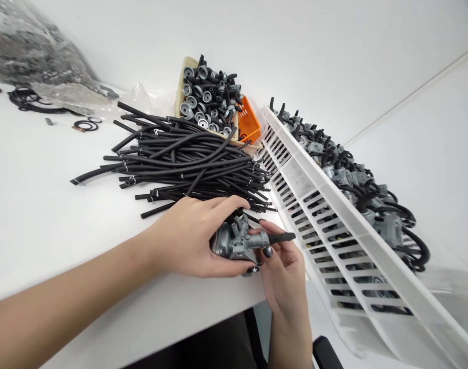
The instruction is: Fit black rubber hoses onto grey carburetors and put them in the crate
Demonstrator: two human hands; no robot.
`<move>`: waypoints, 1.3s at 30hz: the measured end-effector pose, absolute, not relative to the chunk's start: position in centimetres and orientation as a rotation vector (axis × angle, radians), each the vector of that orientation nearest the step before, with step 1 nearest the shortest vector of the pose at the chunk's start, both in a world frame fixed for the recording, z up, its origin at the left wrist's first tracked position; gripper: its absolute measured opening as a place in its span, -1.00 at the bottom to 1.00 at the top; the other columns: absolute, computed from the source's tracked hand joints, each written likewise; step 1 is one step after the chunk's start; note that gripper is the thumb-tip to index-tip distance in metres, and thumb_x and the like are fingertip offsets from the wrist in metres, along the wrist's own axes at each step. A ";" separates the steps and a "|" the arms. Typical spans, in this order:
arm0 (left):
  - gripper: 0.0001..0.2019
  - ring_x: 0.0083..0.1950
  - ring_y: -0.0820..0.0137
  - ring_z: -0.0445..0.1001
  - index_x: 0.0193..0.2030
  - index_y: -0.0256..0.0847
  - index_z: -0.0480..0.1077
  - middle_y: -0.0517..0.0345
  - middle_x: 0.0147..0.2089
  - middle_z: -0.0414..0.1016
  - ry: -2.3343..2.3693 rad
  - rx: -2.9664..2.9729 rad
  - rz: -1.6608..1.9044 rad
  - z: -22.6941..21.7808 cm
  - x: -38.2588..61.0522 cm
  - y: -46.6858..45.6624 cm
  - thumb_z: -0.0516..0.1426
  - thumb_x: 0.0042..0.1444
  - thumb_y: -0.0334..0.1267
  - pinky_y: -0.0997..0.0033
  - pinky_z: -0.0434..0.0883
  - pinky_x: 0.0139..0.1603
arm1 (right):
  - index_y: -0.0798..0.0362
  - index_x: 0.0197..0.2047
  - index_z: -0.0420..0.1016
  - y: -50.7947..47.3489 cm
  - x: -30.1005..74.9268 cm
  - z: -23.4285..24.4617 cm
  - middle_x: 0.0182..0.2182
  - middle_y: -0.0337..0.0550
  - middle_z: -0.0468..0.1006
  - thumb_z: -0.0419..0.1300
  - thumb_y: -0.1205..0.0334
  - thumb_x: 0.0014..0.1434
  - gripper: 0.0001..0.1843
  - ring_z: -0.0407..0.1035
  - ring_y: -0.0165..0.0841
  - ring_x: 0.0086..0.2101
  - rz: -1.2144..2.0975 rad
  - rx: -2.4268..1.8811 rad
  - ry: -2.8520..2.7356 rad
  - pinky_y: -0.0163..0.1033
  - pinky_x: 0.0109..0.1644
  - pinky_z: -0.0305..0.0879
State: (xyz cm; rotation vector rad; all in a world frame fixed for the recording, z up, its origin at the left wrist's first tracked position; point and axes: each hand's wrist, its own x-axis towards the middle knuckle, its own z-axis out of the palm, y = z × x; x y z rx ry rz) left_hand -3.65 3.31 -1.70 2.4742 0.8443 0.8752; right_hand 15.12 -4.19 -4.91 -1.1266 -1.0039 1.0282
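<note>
My left hand (191,238) is wrapped around a grey metal carburetor (237,241) at the near edge of the white table (45,205). My right hand (283,271) comes up from below, its fingers closed on the carburetor's nozzle, where a short black hose (282,238) sticks out to the right. Just behind my hands lies a heap of black rubber hoses (187,159).
A white slatted crate (326,215) to the right holds several carburetors with hoses fitted (364,189). A beige tray of small metal parts (208,100) and an orange basket (249,120) sit behind the hoses. A plastic bag (29,51) and black rings (26,97) lie far left.
</note>
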 end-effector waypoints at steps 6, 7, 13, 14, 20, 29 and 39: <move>-0.40 -0.16 0.23 0.60 0.10 -0.11 0.23 0.11 -0.05 0.58 0.832 2.451 0.888 -1.7 -3.7 3.3 0.15 -0.03 0.14 0.37 0.40 -0.28 | -0.13 -0.17 0.62 -4.2 14.9 -4.5 -0.26 -0.17 0.64 0.37 0.12 0.06 -0.77 0.40 -0.39 -0.37 1.031 -1.107 -1.035 -0.33 -0.36 0.32; -0.40 -0.16 0.23 0.60 0.10 -0.12 0.23 0.11 -0.06 0.58 0.834 2.448 0.890 -1.7 -3.7 3.3 0.16 -0.03 0.14 0.37 0.40 -0.28 | -0.13 -0.17 0.62 -4.2 14.9 -4.4 -0.25 -0.17 0.64 0.37 0.12 0.06 -0.77 0.40 -0.40 -0.36 1.037 -1.100 -1.034 -0.34 -0.36 0.32; -0.39 -0.16 0.21 0.60 0.10 -0.13 0.24 0.10 -0.06 0.59 0.886 2.442 0.873 -1.6 -3.6 3.2 0.15 -0.03 0.15 0.35 0.41 -0.27 | -0.07 -0.16 0.61 -4.2 14.7 -4.1 -0.25 -0.12 0.63 0.37 0.12 0.04 -0.74 0.41 -0.36 -0.36 1.054 -1.096 -0.997 -0.30 -0.35 0.33; -0.39 -0.16 0.21 0.60 0.10 -0.13 0.23 0.10 -0.06 0.59 0.887 2.439 0.870 -1.6 -3.6 3.2 0.15 -0.04 0.16 0.35 0.41 -0.26 | -0.06 -0.16 0.61 -4.2 14.7 -4.1 -0.24 -0.11 0.63 0.37 0.12 0.05 -0.75 0.41 -0.35 -0.36 1.059 -1.096 -0.992 -0.29 -0.35 0.33; -0.41 -0.17 0.22 0.60 0.08 -0.12 0.24 0.12 -0.07 0.59 0.884 2.425 0.885 -1.6 -3.6 3.2 0.16 -0.04 0.13 0.35 0.41 -0.27 | -0.07 -0.15 0.60 -4.2 14.7 -4.1 -0.22 -0.12 0.62 0.33 0.14 0.09 -0.77 0.39 -0.37 -0.38 1.092 -1.066 -0.993 -0.29 -0.36 0.31; -0.41 -0.17 0.22 0.60 0.08 -0.10 0.24 0.12 -0.08 0.59 0.881 2.420 0.893 -1.7 -3.6 3.2 0.16 -0.05 0.15 0.36 0.40 -0.27 | -0.05 -0.18 0.59 -4.2 14.7 -4.2 -0.24 -0.13 0.61 0.34 0.14 0.08 -0.79 0.40 -0.37 -0.38 1.074 -1.065 -0.981 -0.27 -0.35 0.33; -0.41 -0.20 0.23 0.61 0.07 -0.10 0.25 0.13 -0.10 0.60 0.883 2.424 0.904 -1.7 -3.6 3.2 0.16 -0.06 0.15 0.38 0.37 -0.32 | -0.05 -0.21 0.60 -4.2 14.7 -4.2 -0.26 -0.13 0.61 0.36 0.14 0.06 -0.80 0.40 -0.37 -0.38 1.058 -1.061 -0.992 -0.27 -0.35 0.35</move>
